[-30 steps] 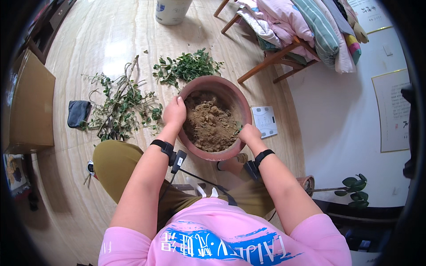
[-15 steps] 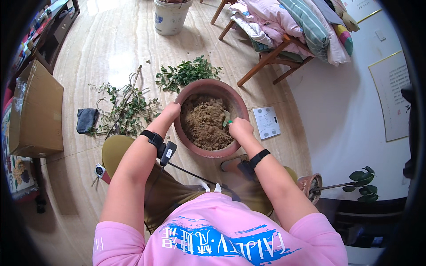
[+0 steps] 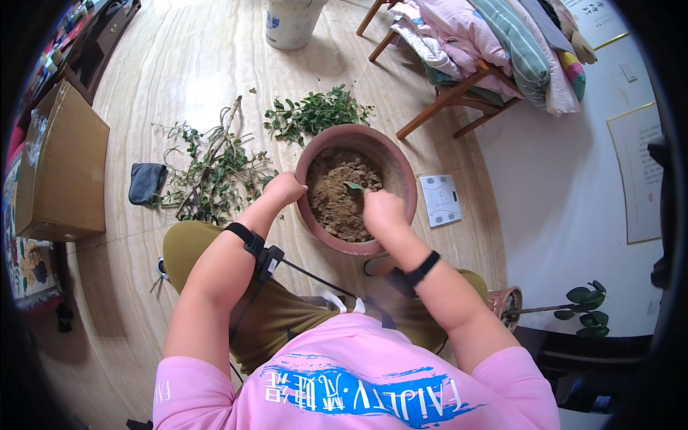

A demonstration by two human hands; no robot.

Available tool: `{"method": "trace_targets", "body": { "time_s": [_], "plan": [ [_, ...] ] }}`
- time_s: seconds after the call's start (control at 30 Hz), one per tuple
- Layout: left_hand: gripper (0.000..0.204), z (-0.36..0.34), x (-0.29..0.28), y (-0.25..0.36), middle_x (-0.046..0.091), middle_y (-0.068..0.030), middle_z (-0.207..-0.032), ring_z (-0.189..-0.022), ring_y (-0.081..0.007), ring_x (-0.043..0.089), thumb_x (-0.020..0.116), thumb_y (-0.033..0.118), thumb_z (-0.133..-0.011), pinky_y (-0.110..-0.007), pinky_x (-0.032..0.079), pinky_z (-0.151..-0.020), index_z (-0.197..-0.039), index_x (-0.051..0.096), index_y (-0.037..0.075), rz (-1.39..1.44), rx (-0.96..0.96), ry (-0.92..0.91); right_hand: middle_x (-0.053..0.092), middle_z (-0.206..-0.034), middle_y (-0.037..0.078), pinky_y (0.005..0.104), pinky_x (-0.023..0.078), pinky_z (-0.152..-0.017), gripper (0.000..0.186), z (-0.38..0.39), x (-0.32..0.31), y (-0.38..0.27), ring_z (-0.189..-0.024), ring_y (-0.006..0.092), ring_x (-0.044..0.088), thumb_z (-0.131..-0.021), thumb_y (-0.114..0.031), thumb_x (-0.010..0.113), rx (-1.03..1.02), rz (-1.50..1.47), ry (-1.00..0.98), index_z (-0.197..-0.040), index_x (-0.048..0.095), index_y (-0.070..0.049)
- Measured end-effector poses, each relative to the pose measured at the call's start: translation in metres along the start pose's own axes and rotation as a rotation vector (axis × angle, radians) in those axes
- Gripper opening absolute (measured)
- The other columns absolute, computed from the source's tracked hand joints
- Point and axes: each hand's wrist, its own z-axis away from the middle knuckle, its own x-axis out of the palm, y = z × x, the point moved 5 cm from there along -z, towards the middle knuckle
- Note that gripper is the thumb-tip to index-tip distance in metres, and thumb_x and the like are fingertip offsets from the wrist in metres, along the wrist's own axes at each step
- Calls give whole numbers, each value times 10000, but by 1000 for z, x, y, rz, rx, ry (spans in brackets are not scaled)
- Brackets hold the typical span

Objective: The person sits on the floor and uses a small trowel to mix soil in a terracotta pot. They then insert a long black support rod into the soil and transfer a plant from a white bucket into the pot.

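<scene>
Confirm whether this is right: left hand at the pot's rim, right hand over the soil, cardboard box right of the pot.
Not quite: the head view shows the cardboard box left of the pot, not right of it. The left hand at its rim and right hand over the soil are correct.

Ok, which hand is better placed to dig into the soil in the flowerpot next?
Probably the right: the right hand is over the soil inside the flowerpot, closed around a small green object. The left hand is off at the left rim, its fingers partly hidden.
</scene>
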Motion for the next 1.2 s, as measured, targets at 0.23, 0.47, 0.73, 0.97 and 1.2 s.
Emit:
{"method": "trace_targets", "body": {
  "time_s": [0.23,0.47,0.73,0.97,1.2],
  "plan": [
    [428,15,-10,18,688,-191,-1103,-1051,-351,650,669,332,-840,-426,511,-907,-1136,662,22,-111,15,37,716,-996,165,450,555,-827,261,-65,83,47,-934,330,700,-850,-128,543,171,-228,-6,-1017,743,-128],
    [375,2,-2,13,701,-169,-1062,-996,-344,666,668,329,-843,-427,521,-874,-1086,681,44,-105,26,68,709,-1029,145,402,524,-878,298,-55,58,131,-972,307,677,-833,-248,664,222,-398,-144,-1124,730,-234],
    [360,-7,3,7,697,-195,-1054,-994,-363,662,647,276,-804,-428,524,-867,-1075,691,43,-97,-13,24,720,-921,101,449,546,-768,350,8,-55,34,-881,306,691,-830,-158,578,-66,-69,-139,-1134,722,-256],
    [348,-7,0,9,701,-197,-1022,-974,-363,665,647,270,-793,-425,522,-861,-1049,695,39,-62,-9,66,711,-890,183,407,576,-684,192,-30,61,-20,-811,310,716,-857,-115,529,-55,36,-23,-885,702,-37],
    [340,0,-4,14,708,-173,-1007,-949,-332,678,656,262,-790,-409,529,-838,-1055,690,51,-32,-1,54,707,-1067,133,391,528,-868,326,-57,98,104,-989,299,674,-838,-310,661,188,-523,-260,-1157,717,-274]
  ]
}}
